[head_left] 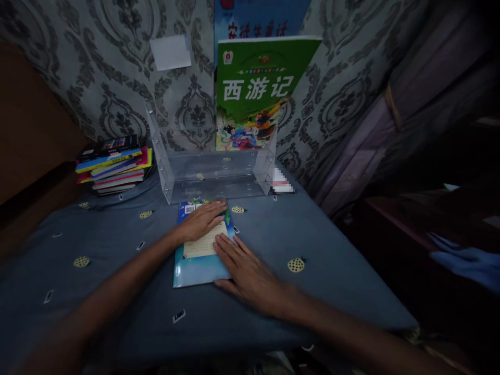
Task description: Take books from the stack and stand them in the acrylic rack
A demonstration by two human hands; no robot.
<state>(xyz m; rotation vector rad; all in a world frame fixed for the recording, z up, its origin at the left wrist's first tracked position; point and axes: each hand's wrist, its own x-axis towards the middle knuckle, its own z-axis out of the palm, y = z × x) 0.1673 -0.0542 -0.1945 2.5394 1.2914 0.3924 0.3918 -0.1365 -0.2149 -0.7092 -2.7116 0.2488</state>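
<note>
A glossy blue paperback book (201, 275) with a cream text panel is laid flat on the cloth-covered grey-blue table (324, 291), just below the centre of the frame. Its upper part is covered by the left grip (203, 219), its right edge by the right grip (250, 271); both are opened flat, fingers extended. Just above, in a clear acrylic rack (219, 187), a green illustrated book (253, 67) is propped before a blue book (250, 15). At the frame's left, multicoloured books (117, 169) are stacked.
</note>
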